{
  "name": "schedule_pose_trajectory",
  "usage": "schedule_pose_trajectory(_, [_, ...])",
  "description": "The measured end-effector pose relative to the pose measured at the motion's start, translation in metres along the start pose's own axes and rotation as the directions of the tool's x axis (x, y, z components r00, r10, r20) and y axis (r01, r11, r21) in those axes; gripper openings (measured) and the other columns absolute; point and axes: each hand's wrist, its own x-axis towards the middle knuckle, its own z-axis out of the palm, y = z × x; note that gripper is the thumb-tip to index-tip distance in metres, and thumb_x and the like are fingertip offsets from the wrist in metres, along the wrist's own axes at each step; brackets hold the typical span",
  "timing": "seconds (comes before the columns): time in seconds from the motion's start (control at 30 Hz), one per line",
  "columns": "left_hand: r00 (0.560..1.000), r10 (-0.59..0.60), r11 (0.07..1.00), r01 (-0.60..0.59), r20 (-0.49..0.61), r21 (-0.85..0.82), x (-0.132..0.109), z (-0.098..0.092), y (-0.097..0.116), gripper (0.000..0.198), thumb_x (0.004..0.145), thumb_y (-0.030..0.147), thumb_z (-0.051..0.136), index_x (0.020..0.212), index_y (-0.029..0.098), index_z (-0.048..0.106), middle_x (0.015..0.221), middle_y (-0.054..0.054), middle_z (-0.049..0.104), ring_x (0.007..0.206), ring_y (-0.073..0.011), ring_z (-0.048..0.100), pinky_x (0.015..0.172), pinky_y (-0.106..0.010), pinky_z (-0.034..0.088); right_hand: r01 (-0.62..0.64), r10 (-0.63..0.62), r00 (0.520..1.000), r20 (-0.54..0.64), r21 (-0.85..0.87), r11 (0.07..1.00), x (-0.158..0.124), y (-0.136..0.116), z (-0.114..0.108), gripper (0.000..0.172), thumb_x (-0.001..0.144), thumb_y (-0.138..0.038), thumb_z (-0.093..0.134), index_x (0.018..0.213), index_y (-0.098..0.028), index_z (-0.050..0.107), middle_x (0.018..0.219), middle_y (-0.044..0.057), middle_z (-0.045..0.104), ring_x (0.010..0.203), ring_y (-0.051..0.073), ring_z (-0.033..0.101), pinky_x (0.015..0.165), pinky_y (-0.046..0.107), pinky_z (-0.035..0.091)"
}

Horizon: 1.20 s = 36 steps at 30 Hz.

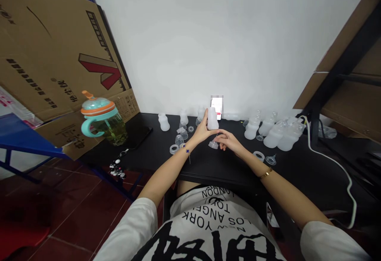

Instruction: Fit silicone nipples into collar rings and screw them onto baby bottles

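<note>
My left hand [203, 130] is closed around a white translucent bottle body [212, 118], held upright above the black table [208, 165]. My right hand [228, 140] sits just right of it and pinches a small clear nipple part [213, 145] below the bottle. Both forearms reach in from the bottom, the left with a beaded bracelet, the right with a gold one.
Several white bottle bodies [275, 134] stand at the back right, more bottles [163, 122], rings [174, 149] and nipples [270, 159] lie about. A phone [216, 107] leans on the wall. A teal cup [102, 120], cardboard boxes [53, 54] at left, a white cable [333, 159] at right.
</note>
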Motion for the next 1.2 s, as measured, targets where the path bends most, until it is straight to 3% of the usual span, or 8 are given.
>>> schedule_pose_trajectory(0.1, [0.997, 0.011, 0.994, -0.003, 0.075, -0.109, -0.001, 0.001, -0.001, 0.108, 0.078, 0.032, 0.08, 0.162, 0.029, 0.012, 0.132, -0.014, 0.065, 0.088, -0.0195, 0.07, 0.085, -0.036, 0.056, 0.005, -0.005, 1.0, -0.021, -0.016, 1.0, -0.001, -0.002, 0.001, 0.047, 0.076, -0.03, 0.074, 0.12, -0.021, 0.061, 0.086, 0.001, 0.076, 0.046, 0.009, 0.058, 0.039, 0.018, 0.044])
schedule_pose_trajectory(0.2, [0.993, -0.012, 0.998, 0.019, 0.115, -0.053, 0.0, 0.001, -0.006, 0.087, 0.076, 0.037, 0.081, 0.153, 0.025, 0.042, 0.125, -0.013, 0.068, 0.08, -0.0176, 0.069, 0.082, -0.035, 0.056, -0.039, 0.035, 0.997, -0.064, -0.071, 0.997, 0.001, -0.002, -0.001, 0.035, 0.078, -0.026, 0.07, 0.112, -0.019, 0.066, 0.077, 0.001, 0.073, 0.043, 0.009, 0.056, 0.036, 0.017, 0.043])
schedule_pose_trajectory(0.33, [0.987, -0.043, 0.996, 0.031, 0.152, 0.079, 0.001, 0.001, -0.011, 0.067, 0.076, 0.048, 0.078, 0.135, 0.021, 0.062, 0.118, -0.011, 0.071, 0.089, -0.0213, 0.068, 0.086, -0.035, 0.054, -0.118, 0.105, 0.989, -0.104, -0.125, 0.985, 0.004, 0.0, -0.005, 0.012, 0.08, -0.02, 0.065, 0.09, -0.015, 0.07, 0.072, 0.003, 0.072, 0.041, 0.008, 0.055, 0.034, 0.018, 0.042])
schedule_pose_trajectory(0.43, [0.989, -0.059, 0.991, 0.042, 0.134, 0.13, -0.001, 0.002, -0.009, 0.058, 0.079, 0.051, 0.073, 0.126, 0.019, 0.067, 0.114, -0.011, 0.072, 0.096, -0.0237, 0.066, 0.087, -0.033, 0.052, -0.159, 0.151, 0.987, -0.061, -0.166, 0.973, 0.005, 0.001, -0.005, 0.009, 0.082, -0.018, 0.064, 0.085, -0.015, 0.071, 0.063, 0.001, 0.068, 0.04, 0.009, 0.055, 0.035, 0.017, 0.043])
schedule_pose_trajectory(0.63, [0.99, -0.024, 0.98, -0.004, 0.139, 0.198, -0.004, 0.002, -0.006, 0.043, 0.082, 0.057, 0.065, 0.105, 0.02, 0.068, 0.102, -0.005, 0.07, 0.09, -0.0211, 0.064, 0.081, -0.03, 0.05, -0.151, 0.154, 0.988, -0.001, -0.202, 0.968, 0.005, 0.002, -0.001, 0.009, 0.081, -0.018, 0.066, 0.083, -0.015, 0.074, 0.066, 0.001, 0.07, 0.041, 0.008, 0.056, 0.035, 0.017, 0.042])
schedule_pose_trajectory(0.83, [0.984, -0.131, 0.954, 0.091, 0.123, 0.286, -0.003, 0.003, -0.009, 0.04, 0.079, 0.055, 0.068, 0.094, 0.02, 0.058, 0.096, -0.005, 0.066, 0.082, -0.0196, 0.061, 0.074, -0.029, 0.05, -0.141, 0.145, 0.989, 0.003, -0.211, 0.967, 0.006, 0.006, -0.003, 0.009, 0.078, -0.018, 0.068, 0.082, -0.015, 0.076, 0.057, 0.0, 0.067, 0.04, 0.009, 0.053, 0.036, 0.018, 0.042])
schedule_pose_trajectory(0.97, [0.972, -0.204, 0.935, 0.157, 0.12, 0.318, -0.002, 0.002, -0.009, 0.037, 0.075, 0.047, 0.072, 0.096, 0.021, 0.056, 0.09, -0.003, 0.064, 0.076, -0.0184, 0.06, 0.069, -0.027, 0.049, -0.128, 0.124, 0.992, -0.031, -0.187, 0.974, 0.007, 0.01, -0.005, 0.009, 0.076, -0.019, 0.069, 0.081, -0.015, 0.075, 0.048, -0.002, 0.06, 0.039, 0.01, 0.052, 0.036, 0.018, 0.042])
schedule_pose_trajectory(1.2, [0.94, -0.306, 0.937, 0.269, 0.152, 0.223, -0.002, -0.001, -0.006, 0.035, 0.078, 0.046, 0.069, 0.096, 0.02, 0.054, 0.098, -0.006, 0.064, 0.077, -0.0184, 0.063, 0.054, -0.023, 0.049, -0.029, 0.013, 0.988, -0.153, -0.102, 0.994, 0.008, 0.011, -0.009, 0.014, 0.072, -0.026, 0.073, 0.08, -0.015, 0.072, 0.065, 0.003, 0.07, 0.043, 0.009, 0.054, 0.036, 0.018, 0.043])
